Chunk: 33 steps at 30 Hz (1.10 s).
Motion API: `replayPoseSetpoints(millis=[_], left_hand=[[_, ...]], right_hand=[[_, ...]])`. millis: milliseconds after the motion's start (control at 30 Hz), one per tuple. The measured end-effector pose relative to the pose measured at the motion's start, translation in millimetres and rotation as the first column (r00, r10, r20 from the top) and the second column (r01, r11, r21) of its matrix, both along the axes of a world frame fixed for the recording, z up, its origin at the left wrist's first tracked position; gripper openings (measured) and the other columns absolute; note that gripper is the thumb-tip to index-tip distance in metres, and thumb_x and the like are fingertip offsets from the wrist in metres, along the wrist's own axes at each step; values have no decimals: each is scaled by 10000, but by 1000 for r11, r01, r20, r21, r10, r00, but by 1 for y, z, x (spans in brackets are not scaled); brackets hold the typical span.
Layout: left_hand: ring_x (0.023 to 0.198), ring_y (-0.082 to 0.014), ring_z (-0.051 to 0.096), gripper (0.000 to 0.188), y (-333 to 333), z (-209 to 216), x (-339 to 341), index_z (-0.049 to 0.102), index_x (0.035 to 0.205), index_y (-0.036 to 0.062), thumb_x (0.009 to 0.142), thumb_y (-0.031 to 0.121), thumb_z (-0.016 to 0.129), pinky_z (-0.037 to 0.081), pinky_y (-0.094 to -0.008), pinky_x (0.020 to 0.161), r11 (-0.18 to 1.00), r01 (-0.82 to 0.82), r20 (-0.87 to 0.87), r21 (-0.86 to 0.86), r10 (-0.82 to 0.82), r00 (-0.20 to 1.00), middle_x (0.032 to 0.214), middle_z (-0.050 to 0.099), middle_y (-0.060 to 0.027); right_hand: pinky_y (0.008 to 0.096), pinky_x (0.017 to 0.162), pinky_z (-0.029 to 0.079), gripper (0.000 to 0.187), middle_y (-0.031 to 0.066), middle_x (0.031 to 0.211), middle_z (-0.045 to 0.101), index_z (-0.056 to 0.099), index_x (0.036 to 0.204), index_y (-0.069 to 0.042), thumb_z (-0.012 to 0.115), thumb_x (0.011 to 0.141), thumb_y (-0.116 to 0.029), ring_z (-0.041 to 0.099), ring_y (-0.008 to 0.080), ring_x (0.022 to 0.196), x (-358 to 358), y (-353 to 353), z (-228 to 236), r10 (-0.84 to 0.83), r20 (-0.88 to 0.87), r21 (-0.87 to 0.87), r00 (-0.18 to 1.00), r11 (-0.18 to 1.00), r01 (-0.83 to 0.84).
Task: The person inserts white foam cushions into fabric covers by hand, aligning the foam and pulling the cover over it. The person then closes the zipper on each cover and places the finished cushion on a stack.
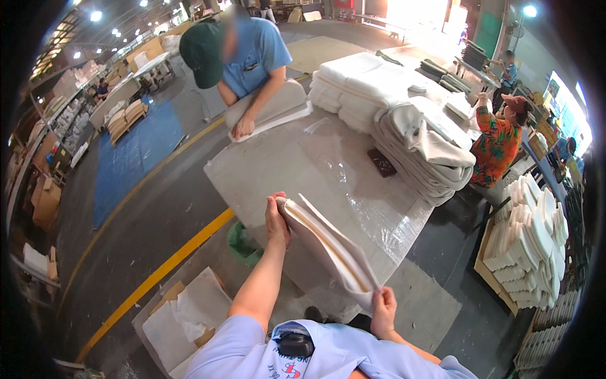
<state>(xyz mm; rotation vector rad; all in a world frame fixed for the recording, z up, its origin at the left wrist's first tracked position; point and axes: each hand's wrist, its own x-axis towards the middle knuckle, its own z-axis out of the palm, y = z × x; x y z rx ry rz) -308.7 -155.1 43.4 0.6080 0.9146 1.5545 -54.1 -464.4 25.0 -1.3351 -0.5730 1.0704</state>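
Note:
A long, light grey fabric cushion cover (328,237) is stretched slantwise over the near edge of the table, its long open side showing a pale, yellowish layer inside. My left hand (278,221) grips the upper left end, thumb against the edge. At the lower right end, my right hand (382,311) pinches the corner with closed fingers. Whether the pale layer is foam or lining, I cannot tell. Beneath it lies the table (271,165), its top wrapped in shiny clear plastic.
Across the table a person in a cap leans on a grey cushion (265,107). Folded grey covers (423,151) and white padding (360,82) are piled at the right. White foam pieces (530,240) stand on a pallet to my right; white sheets (189,309) lie low at left.

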Motion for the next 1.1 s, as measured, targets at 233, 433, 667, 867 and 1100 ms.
replayPoseSetpoints(millis=[233,433,667,867,1100], left_hand=[[772,-176,650,605,47,-17,38,636,1157,136,1080,691,407,578,-353,682,979,202,65,34,-204,977,907,649,-34],[772,-139,627,597,53,-16,51,626,1207,156,1052,713,479,563,-317,666,983,183,30,14,-183,983,918,610,-9],[1200,-250,616,777,54,-11,85,482,1478,79,1033,715,522,540,-393,1008,973,230,111,29,-232,966,1329,586,-122],[1533,-280,391,897,37,10,79,224,1683,-11,1075,525,606,313,-389,1257,945,327,-106,-30,-328,939,1674,384,-187],[927,-127,676,335,34,30,61,747,1299,8,1029,187,664,542,-299,843,992,-46,-747,-114,-55,663,1064,774,-55]], right_hand=[[318,983,532,367,66,1167,674,594,1343,-33,723,1005,-98,661,152,1064,1,61,20,442,204,50,874,886,-460],[331,948,560,313,81,1208,690,659,1290,-14,727,1001,-114,677,145,1071,12,193,43,596,196,172,779,761,-626],[348,851,584,357,125,1150,709,732,1270,-45,738,917,-103,712,238,986,-13,354,89,375,719,146,585,741,-655],[403,823,591,198,153,1040,737,807,1075,-65,756,906,-156,741,301,880,-16,390,71,469,729,-19,499,742,-670],[322,801,567,201,71,1021,749,774,1131,-16,716,1001,-158,683,146,851,-14,403,65,700,417,-43,580,652,-757]])
